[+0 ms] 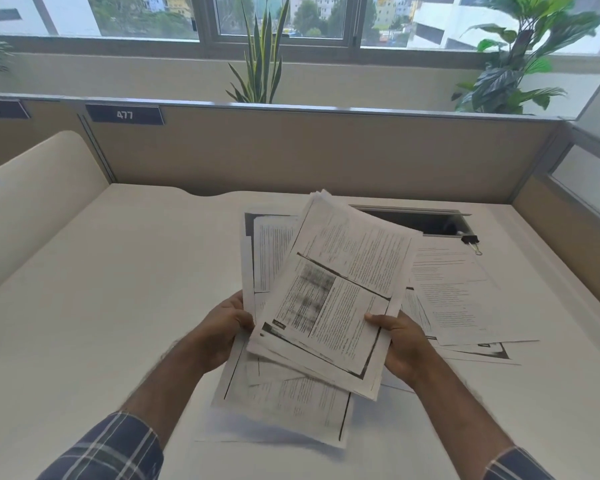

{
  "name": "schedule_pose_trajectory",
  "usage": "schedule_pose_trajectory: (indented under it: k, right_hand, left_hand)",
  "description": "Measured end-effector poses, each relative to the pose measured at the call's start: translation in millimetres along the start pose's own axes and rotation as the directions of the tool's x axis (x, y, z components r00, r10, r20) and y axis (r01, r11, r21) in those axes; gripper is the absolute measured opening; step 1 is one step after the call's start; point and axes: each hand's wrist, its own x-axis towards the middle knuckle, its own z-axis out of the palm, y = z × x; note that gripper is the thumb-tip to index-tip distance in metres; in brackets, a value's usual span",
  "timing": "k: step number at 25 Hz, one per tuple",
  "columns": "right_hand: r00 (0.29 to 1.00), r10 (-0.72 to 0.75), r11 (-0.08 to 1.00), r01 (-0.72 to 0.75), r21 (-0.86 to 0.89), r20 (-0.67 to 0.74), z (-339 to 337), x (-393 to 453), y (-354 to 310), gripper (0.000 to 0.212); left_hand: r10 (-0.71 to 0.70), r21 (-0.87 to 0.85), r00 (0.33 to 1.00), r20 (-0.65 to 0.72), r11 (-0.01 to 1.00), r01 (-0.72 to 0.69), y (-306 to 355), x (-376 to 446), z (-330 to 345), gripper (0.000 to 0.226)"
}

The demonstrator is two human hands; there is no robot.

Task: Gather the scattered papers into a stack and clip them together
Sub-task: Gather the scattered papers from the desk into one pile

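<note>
Holding an untidy stack of papers (329, 299) above the desk (118, 306) at the centre of the frame, the left hand (222, 332) grips the stack's left edge while the right hand (400, 342) grips its right edge, thumb on top. The sheets are fanned and askew. More loose papers (454, 292) lie flat on the desk right of centre, partly under the held stack. A black binder clip (470, 240) rests on the desk at the far corner of those sheets, beside a dark cable opening (420, 221).
</note>
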Motion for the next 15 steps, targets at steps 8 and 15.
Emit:
schedule_pose_trajectory:
  k: [8, 15]
  right_hand:
    - [0.973, -0.212, 0.916, 0.232, -0.326, 0.094, 19, -12, -17, 0.044]
    - [0.913, -0.311, 0.785, 0.404, -0.470, 0.265, 33, -28, -55, 0.032]
  left_hand:
    - [0.194, 0.086, 0.981, 0.013, 0.977, -0.195, 13, -3, 9, 0.039]
    - [0.415, 0.114, 0.904, 0.104, 0.898, -0.425, 51, -20, 12, 0.050]
